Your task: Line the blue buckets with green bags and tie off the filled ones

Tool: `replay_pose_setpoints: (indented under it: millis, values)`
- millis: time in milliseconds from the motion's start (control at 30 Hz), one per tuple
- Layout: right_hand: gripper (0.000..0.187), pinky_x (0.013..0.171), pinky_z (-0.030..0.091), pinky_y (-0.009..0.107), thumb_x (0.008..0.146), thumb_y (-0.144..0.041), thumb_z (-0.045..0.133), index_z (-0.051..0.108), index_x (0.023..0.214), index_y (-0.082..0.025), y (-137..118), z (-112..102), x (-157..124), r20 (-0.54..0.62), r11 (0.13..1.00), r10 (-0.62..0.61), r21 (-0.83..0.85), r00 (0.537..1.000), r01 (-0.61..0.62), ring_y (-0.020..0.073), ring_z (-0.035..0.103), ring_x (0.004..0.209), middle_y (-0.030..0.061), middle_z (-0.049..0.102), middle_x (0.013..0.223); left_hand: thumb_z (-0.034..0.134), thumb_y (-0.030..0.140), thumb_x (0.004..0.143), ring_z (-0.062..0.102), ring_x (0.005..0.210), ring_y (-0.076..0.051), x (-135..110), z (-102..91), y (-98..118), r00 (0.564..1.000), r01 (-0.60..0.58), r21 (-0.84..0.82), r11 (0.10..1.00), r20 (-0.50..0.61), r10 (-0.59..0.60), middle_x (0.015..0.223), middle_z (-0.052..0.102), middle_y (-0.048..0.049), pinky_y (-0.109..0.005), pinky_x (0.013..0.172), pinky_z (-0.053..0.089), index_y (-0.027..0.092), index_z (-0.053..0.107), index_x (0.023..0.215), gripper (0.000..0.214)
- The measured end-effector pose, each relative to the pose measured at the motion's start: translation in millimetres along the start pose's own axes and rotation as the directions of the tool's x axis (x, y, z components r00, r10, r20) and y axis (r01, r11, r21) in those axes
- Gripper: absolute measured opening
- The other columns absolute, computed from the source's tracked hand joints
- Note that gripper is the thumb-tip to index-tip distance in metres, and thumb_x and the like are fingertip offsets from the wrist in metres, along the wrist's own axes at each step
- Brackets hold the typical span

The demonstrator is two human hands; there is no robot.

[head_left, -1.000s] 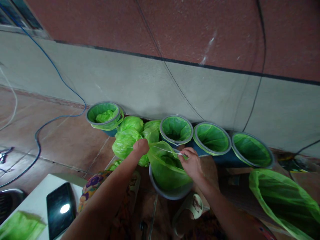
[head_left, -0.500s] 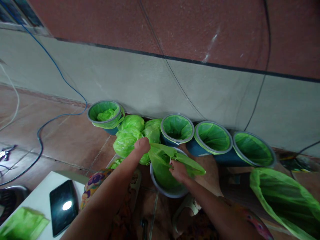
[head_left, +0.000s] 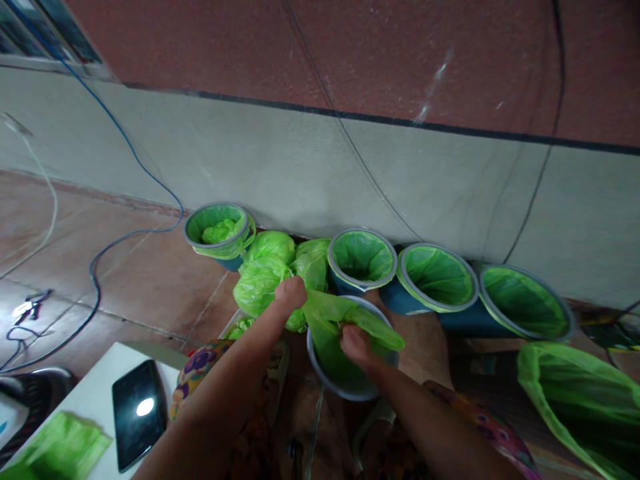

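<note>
A green plastic bag (head_left: 327,313) is stretched over a round bin (head_left: 345,393) with a grey rim, which stands on the floor between my feet. My left hand (head_left: 291,293) is closed on the bag's left edge, above the rim. Closed as well, my right hand (head_left: 356,343) grips the bag near its middle, over the bin's mouth. A loose flap of the bag reaches right past my right hand. Part of the bin's inside is hidden by the bag and my hands.
Along the wall stand lined bins (head_left: 363,260), with another lined bin (head_left: 580,400) at lower right. Filled green bags (head_left: 263,283) lie beyond my left hand. To the left, a white surface (head_left: 117,373) bears a phone (head_left: 140,413) and a folded green bag (head_left: 60,447). A blue cable (head_left: 125,233) crosses the floor.
My right hand has pulled the bag's middle slightly, and the flap at right is narrower and more gathered. My left hand keeps its hold. The whole view has shifted slightly.
</note>
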State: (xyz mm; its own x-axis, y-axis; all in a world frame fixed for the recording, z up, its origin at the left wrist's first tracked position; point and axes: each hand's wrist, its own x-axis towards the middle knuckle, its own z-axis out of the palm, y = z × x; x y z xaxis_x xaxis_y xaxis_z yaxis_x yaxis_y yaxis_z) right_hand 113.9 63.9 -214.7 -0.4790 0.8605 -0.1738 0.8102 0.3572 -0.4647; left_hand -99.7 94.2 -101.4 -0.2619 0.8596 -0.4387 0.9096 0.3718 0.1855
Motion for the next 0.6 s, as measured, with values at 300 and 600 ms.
replay_pose_setpoints:
  millis: [300,600]
  values:
    - [0.02,0.067,0.039,0.026,0.082,-0.018,0.047,0.065,0.075,-0.017,-3,-63,-14,0.097,0.999,-0.028,-0.043,0.995,0.032,0.0177,0.062,0.074,0.0069,0.068,0.076,0.047,0.018,0.081,0.063,0.105,-0.029,5,-2.4,0,1.0,-0.006,0.001,1.0,-0.011,0.006,0.11,0.068,-0.0187,-0.037,0.084,0.051,0.01,0.07,0.099,0.03]
    - [0.024,0.056,0.033,0.023,0.084,-0.028,0.045,0.061,0.069,-0.018,-2,-97,-35,-0.09,0.974,-0.051,0.216,0.995,0.07,0.013,0.051,0.058,0.0001,0.058,0.064,0.047,0.021,0.081,0.063,0.105,-0.029,1,3.6,11,0.999,-0.033,0.009,0.999,-0.013,0.033,0.111,0.067,-0.0173,-0.038,0.083,0.051,0.013,0.069,0.1,0.03]
